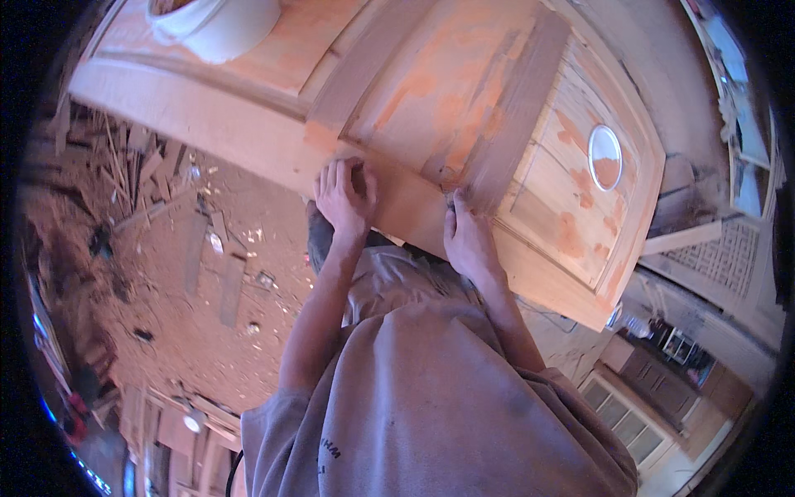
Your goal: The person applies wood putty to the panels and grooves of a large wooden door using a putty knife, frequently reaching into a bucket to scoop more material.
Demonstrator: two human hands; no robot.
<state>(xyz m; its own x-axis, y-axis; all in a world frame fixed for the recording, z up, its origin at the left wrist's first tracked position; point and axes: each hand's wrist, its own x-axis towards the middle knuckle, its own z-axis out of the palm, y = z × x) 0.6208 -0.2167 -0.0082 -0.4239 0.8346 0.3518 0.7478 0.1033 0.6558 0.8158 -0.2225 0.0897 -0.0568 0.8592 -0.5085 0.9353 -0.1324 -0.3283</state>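
Observation:
A panelled wooden door (397, 195) lies in front of me, its pale surface smeared with orange filler and crossed by darker brown strips. Along its near edge, my left hand (346, 197) rests with the fingers curled in; whatever they hold, if anything, is hidden. My right hand (472, 236) is farther right on the same edge, closed, with thumb and fingers pressed together at the wood. Something small and dark shows at its fingertips, too unclear to name. On the door's right panel sits a round white-rimmed lid (606, 157) with orange paste in it.
A white bucket (224, 29) stands on the door's far left part. Wood scraps (149, 178) and offcuts litter the dusty floor (199, 323) at left. To the right are a patterned panel (712, 253) and a brown cabinet (650, 377).

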